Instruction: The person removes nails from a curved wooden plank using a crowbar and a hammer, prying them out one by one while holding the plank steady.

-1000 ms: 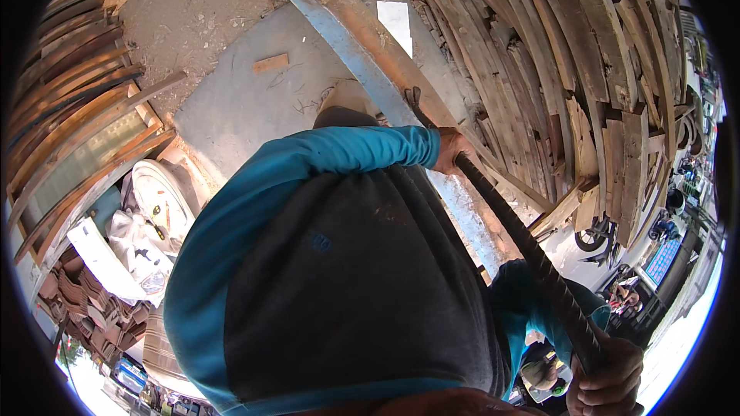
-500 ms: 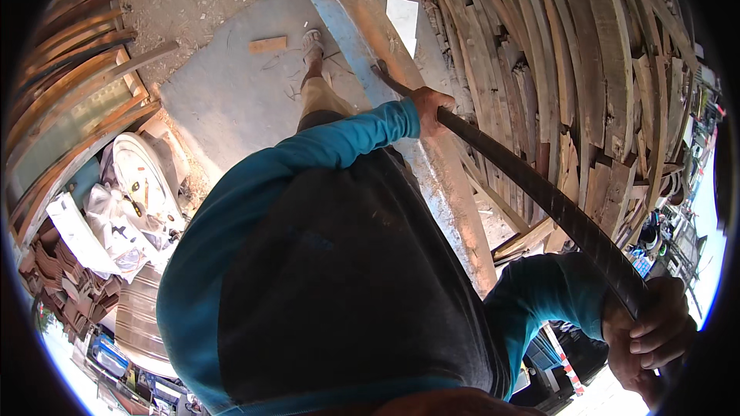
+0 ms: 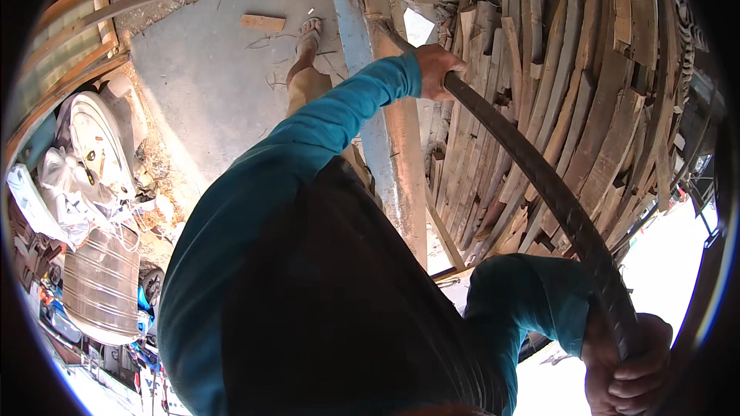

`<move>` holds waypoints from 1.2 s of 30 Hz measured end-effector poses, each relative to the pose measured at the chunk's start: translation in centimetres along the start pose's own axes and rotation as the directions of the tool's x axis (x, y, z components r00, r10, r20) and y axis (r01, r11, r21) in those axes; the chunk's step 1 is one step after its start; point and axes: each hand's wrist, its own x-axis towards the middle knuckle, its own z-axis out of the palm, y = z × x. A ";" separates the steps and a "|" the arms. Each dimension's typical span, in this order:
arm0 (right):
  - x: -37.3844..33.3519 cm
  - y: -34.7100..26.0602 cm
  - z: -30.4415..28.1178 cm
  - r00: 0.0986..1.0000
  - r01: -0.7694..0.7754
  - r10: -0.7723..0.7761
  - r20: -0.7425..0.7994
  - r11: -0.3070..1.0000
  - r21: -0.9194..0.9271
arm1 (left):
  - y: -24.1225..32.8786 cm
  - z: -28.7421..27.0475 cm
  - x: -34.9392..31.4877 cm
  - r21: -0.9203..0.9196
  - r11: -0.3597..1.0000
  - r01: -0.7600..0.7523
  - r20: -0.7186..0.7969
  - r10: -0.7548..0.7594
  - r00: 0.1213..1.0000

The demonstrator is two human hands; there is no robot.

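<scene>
Stack of curved wooden planks (image 3: pixel 586 92): weathered, rough-sawn, bowed, leaning together at right. Grey concrete floor (image 3: pixel 208 85), gritty, sawdust at the edges; small wood offcut (image 3: pixel 263 22) lies on it. Blue-painted post (image 3: pixel 362 92) beside a bare timber beam stands between floor and stack. Long dark ribbed bar (image 3: pixel 532 177), slightly curved, crosses in front of the planks. Left hand (image 3: pixel 435 69) fingers wrapped round its far end; right hand (image 3: pixel 628 366) fingers clenched round its near end.

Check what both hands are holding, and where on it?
One long dark curved plank. The left hand grips its far end; the right hand grips its near end.
</scene>
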 end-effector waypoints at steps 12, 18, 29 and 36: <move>-31.3 -11.2 -4.0 0.339 -0.241 0.154 -0.928 0.968 0.072 | 1.8 11.6 -3.2 0.391 0.920 -0.017 0.169 -0.054 0.984; -51.2 -12.0 -0.7 -0.177 -0.150 0.102 -0.979 0.980 0.130 | -0.8 16.8 -5.4 0.552 0.830 -0.078 0.301 -0.110 0.947; -23.9 -11.8 0.0 0.452 -0.416 -0.103 -0.886 0.854 -0.312 | 2.4 10.3 -2.4 0.367 0.929 0.048 0.300 -0.168 0.939; -21.3 -6.5 3.0 0.454 -0.267 -0.077 -0.888 0.939 -0.218 | -0.7 3.3 -1.8 0.234 0.972 -0.005 0.318 -0.072 0.945</move>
